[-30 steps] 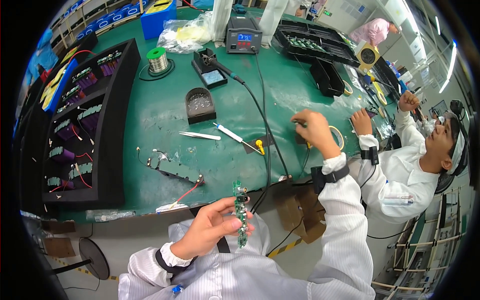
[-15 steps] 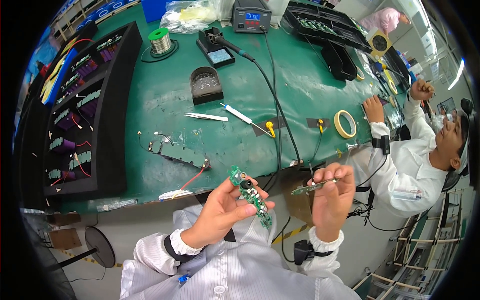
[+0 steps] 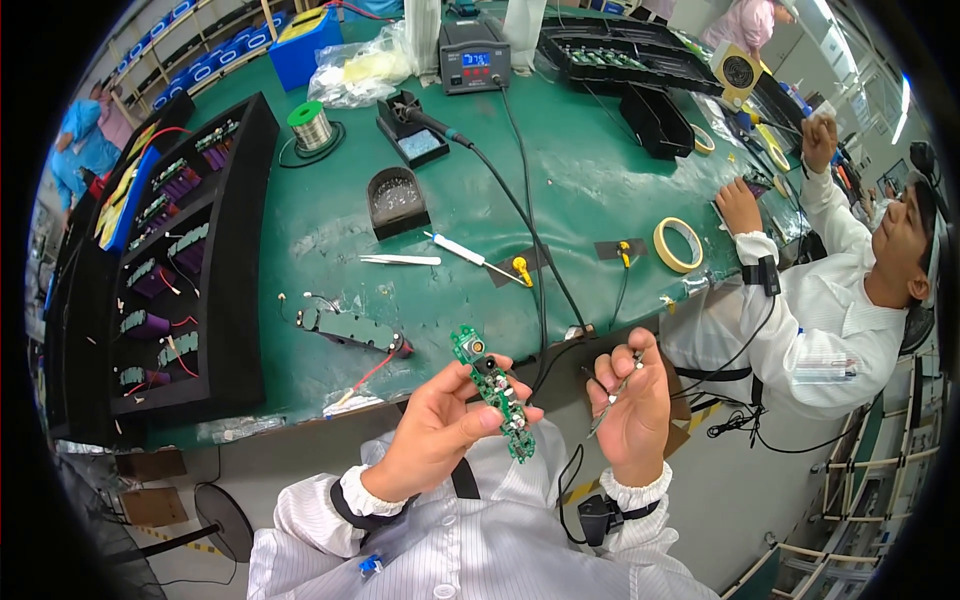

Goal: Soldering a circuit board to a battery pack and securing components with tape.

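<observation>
My left hand [image 3: 440,425] grips a long, narrow green circuit board [image 3: 512,418] by its sides, components facing up. A round metal connector and a black part sit near its far end. Beside it, my right hand [image 3: 643,420] pinches a second, thin circuit board [image 3: 612,402], seen nearly edge-on and steeply tilted. Both boards are held apart, in front of the bench edge. On the bench beyond my left hand lies a dark battery pack [image 3: 350,328] with a green top and a red wire. White tweezers [image 3: 400,260] and a white-handled screwdriver [image 3: 460,248] lie farther back.
A black foam tray [image 3: 235,250] of purple battery packs fills the left side. Behind stand a solder spool [image 3: 309,128], a soldering iron [image 3: 435,124] in its holder and a soldering station [image 3: 474,62]. A tape roll [image 3: 678,246] lies right, near a seated co-worker [image 3: 840,310].
The thin board in my right hand has turned from nearly level to steeply tilted, and that hand has moved slightly left. My left hand keeps its board. The view has shifted a little.
</observation>
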`<action>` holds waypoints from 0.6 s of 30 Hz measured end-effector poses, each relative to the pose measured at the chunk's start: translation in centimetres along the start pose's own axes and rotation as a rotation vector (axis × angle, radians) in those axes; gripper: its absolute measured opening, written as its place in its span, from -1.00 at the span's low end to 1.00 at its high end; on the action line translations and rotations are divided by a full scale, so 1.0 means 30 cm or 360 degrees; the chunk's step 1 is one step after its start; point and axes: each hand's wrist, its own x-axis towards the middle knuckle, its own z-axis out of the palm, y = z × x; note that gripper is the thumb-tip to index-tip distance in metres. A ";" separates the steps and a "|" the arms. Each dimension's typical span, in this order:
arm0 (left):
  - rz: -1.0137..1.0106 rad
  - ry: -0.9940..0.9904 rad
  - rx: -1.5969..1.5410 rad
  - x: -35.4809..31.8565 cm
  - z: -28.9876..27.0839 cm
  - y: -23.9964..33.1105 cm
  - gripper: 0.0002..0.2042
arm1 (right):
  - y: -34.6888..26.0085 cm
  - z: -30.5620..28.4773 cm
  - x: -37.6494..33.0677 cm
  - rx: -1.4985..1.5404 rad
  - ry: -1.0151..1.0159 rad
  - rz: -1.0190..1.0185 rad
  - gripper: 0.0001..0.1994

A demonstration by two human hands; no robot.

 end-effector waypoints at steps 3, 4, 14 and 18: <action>0.0063 -0.0025 0.0012 0.008 0.004 -0.011 -0.49 | 0.008 -0.010 -0.007 0.0022 -0.0078 -0.0014 -0.54; 0.0109 -0.0014 0.0037 0.008 0.003 -0.011 -0.48 | 0.020 0.001 0.003 0.0050 -0.0145 -0.0037 -0.53; 0.0480 0.0035 0.0303 0.001 0.072 0.023 -0.52 | -0.041 0.082 0.012 -0.0256 -0.0219 -0.0091 -0.52; 0.0579 0.0085 0.0421 0.033 0.053 -0.006 -0.52 | -0.083 0.138 0.010 -0.0701 -0.0313 -0.0486 -0.63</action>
